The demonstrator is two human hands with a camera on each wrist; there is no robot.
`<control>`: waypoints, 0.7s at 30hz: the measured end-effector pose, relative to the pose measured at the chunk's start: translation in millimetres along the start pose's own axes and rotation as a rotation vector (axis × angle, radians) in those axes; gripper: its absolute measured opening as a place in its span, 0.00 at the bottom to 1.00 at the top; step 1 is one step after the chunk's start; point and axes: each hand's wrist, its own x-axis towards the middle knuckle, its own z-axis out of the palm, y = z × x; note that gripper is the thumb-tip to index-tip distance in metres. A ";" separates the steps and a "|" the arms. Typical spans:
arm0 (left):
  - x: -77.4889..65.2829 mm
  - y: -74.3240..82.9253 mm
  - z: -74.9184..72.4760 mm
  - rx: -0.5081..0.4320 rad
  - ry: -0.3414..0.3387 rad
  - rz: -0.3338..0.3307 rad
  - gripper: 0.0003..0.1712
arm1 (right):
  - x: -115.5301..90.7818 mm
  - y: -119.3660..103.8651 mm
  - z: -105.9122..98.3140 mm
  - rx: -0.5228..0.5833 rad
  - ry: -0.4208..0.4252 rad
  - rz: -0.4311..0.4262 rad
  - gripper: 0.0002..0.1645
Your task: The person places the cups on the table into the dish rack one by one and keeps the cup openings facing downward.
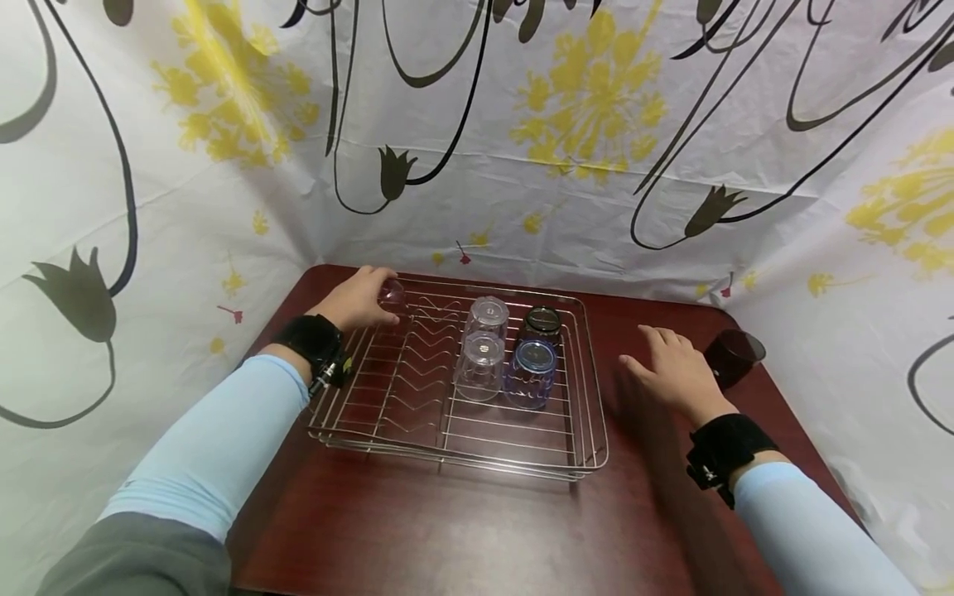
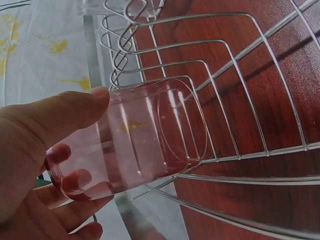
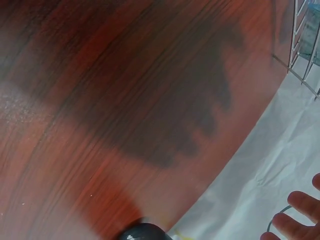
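My left hand (image 1: 356,300) is at the far left corner of the wire dish rack (image 1: 447,458). It grips a clear pink glass (image 2: 135,140), thumb on one side and fingers on the other. In the left wrist view the far end of this glass overlaps the rack's wires. Over the table to the right of the rack is my right hand (image 1: 674,372), empty, with its fingers extended. Close to its outer side stands a dark glass (image 1: 734,358), partly hidden behind the hand. In the right wrist view only a few fingertips (image 3: 300,202) show.
In the rack, two clear glasses (image 1: 480,364) stand one behind the other, upside down. Beside them are a blue glass (image 1: 531,377) and a dark green glass (image 1: 542,321). The rack rests on a dark red table (image 1: 417,530). A patterned sheet (image 1: 514,223) encloses the back and sides.
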 end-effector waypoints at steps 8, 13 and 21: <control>4.9 -2.0 1.9 0.053 -0.021 0.007 0.47 | -0.6 2.3 1.4 0.010 0.001 0.010 0.48; 8.1 -4.9 7.2 0.085 -0.020 -0.007 0.47 | -0.4 3.3 3.0 0.012 -0.006 0.012 0.48; 8.1 -10.8 14.9 0.106 -0.003 -0.003 0.48 | 3.3 1.4 0.4 -0.015 -0.014 0.007 0.48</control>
